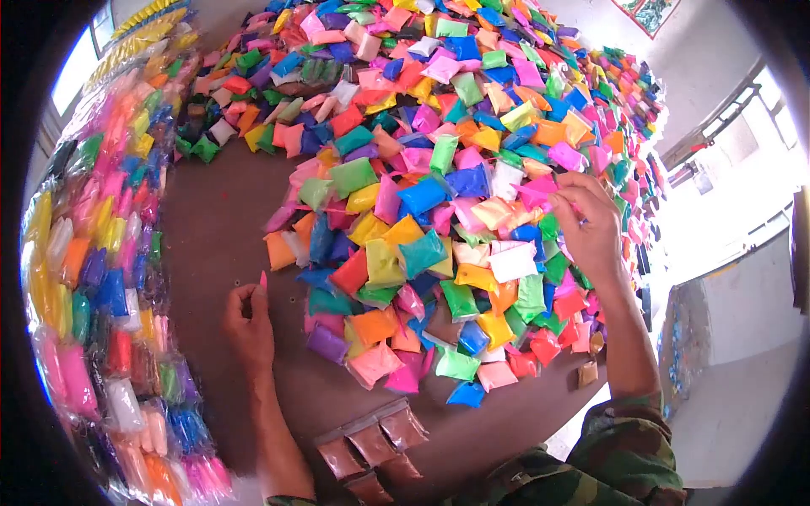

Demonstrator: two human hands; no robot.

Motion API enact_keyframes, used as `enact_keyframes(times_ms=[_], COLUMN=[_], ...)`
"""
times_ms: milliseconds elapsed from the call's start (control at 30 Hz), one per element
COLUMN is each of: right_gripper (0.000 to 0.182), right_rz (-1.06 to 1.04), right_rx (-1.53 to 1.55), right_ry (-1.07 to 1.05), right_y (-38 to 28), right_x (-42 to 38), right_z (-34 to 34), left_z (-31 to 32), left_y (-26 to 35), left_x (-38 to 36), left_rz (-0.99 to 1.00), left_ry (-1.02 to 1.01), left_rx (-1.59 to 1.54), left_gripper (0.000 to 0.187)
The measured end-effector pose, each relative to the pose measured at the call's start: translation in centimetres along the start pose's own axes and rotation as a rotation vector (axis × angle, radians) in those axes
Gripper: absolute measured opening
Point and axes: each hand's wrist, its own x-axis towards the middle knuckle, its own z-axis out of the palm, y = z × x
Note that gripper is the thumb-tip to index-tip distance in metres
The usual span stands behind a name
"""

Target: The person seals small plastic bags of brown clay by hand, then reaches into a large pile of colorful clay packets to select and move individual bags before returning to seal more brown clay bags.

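Observation:
My left hand (pixel 251 325) is closed above the brown tabletop, left of a big heap of small coloured packets (pixel 422 257). A thin pink tip (pixel 263 280) sticks up from its fingers; the rest of that pink piece is hidden. At the right side of the heap, my right hand (pixel 593 226) pinches the corner of a bright pink packet (pixel 535 195) between thumb and fingers. The packets around it are soft, sealed plastic pouches in pink, white, blue, green, orange and yellow.
Long clear bags of coloured packets (pixel 110 270) line the left edge of the brown table (pixel 211 228). Joined brown packets (pixel 369 444) lie near the front edge. A small loose brown packet (pixel 588 374) lies at the right. The heap rises towards the back.

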Motion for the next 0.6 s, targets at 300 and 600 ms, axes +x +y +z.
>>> enact_keyframes(times_ms=[300,600], right_gripper=[0.019,0.029], right_rz=[-0.216,-0.429], right_rx=[-0.004,-0.442], right_ry=[-0.106,-0.814], right_y=[-3.2,-6.4], right_x=[5.9,13.7], right_z=[3.8,20.3], left_z=[0.0,0.0], left_y=[0.9,1.5], left_x=[0.0,-0.1], left_rz=[0.038,-0.068], left_ry=[0.018,0.014], left_rx=[0.122,0.075], left_gripper=[0.014,0.018])
